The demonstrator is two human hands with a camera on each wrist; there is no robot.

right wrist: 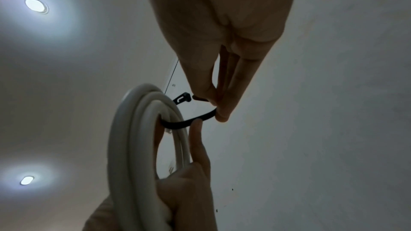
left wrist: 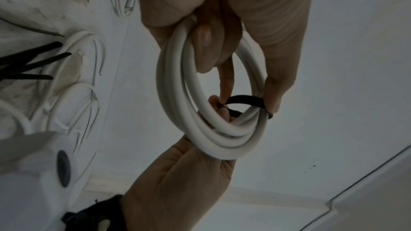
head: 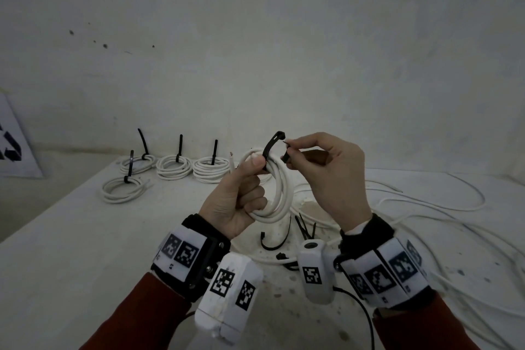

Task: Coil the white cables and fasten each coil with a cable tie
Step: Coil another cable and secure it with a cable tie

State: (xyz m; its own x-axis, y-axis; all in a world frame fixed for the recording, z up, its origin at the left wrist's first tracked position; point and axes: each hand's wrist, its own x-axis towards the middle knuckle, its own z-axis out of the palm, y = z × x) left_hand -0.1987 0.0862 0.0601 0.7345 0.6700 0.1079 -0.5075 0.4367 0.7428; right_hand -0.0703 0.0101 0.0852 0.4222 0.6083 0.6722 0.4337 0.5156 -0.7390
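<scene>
My left hand (head: 241, 193) grips a white cable coil (head: 279, 196) upright above the table, thumb pressing a black cable tie (head: 271, 148) against the coil's top. The tie loops round the strands, and its head (head: 279, 134) sticks up free. My right hand (head: 326, 167) pinches the tie's tail end between thumb and forefinger, just right of the head. The tail tip sits close to the head but outside it. In the left wrist view the coil (left wrist: 200, 129) hangs from my fingers with the tie (left wrist: 242, 98) across it. The right wrist view shows the tie (right wrist: 189, 120) and its head (right wrist: 182, 98).
Several tied coils (head: 173, 167) with black ties upright lie at the back left of the white table (head: 85, 250). Loose black ties (head: 301, 229) lie under my hands. Loose white cable (head: 426, 207) sprawls over the right side. A sign (head: 14, 142) leans at far left.
</scene>
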